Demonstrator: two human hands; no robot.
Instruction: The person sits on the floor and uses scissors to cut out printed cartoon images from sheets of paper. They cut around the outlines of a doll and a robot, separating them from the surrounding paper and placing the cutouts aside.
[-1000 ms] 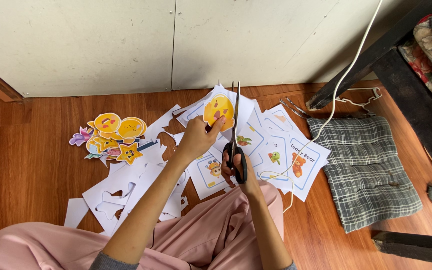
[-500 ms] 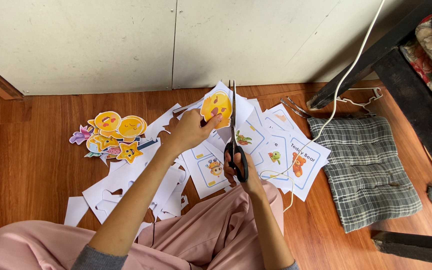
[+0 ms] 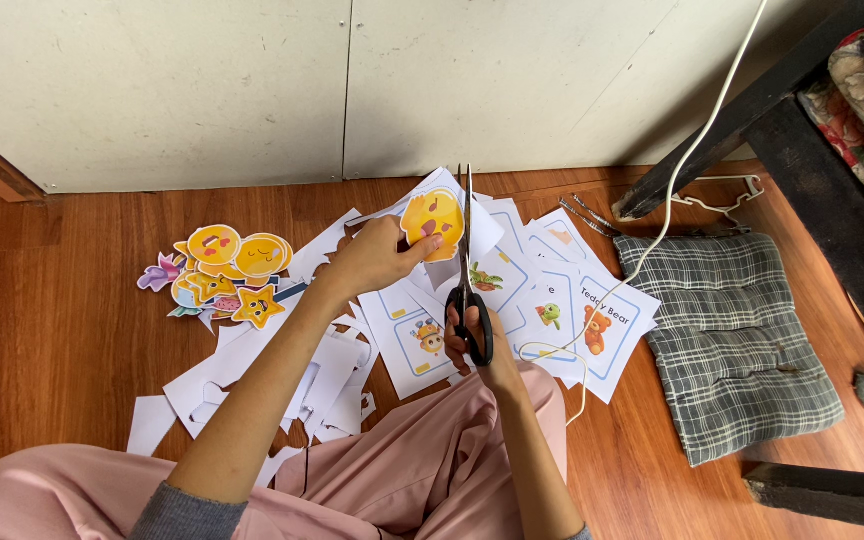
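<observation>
1. Two hands work above a wooden floor (image 3: pixel 52 300). The left hand (image 3: pixel 372 258) pinches a paper sheet (image 3: pixel 447 215) between thumb and fingers, closed on its left part, holding it up off the floor.
2. On that sheet is a round yellow face (image 3: pixel 432 215), with white margin around it.
3. The right hand (image 3: pixel 477 345) is closed through the black handles of the scissors (image 3: pixel 467 290), thumb in one loop and fingers in the other.
4. Scissor blades point away from the person, nearly straight up in the view, and run along the right edge of the yellow face, touching the sheet. Whether the blades are parted or together cannot be told; they look like one thin line.
5. Under the hands lie white cards (image 3: pixel 562 310) printed with small animals in blue frames, overlapping one another.
6. Left of the arms lie white scraps (image 3: pixel 242 370) with shaped holes cut out of them.
7. Further left, well apart from the hands, sits a pile of cutouts (image 3: pixel 222 270): yellow faces, stars and a purple shape.
8. A white cord (image 3: pixel 697 140) crosses from the upper right down onto the cards.
9. Right of the cards lies a grey checked cushion (image 3: pixel 742 340), beside dark furniture legs (image 3: pixel 712 130).
10. Pink trousers (image 3: pixel 432 460) fill the lower edge of the view.
</observation>
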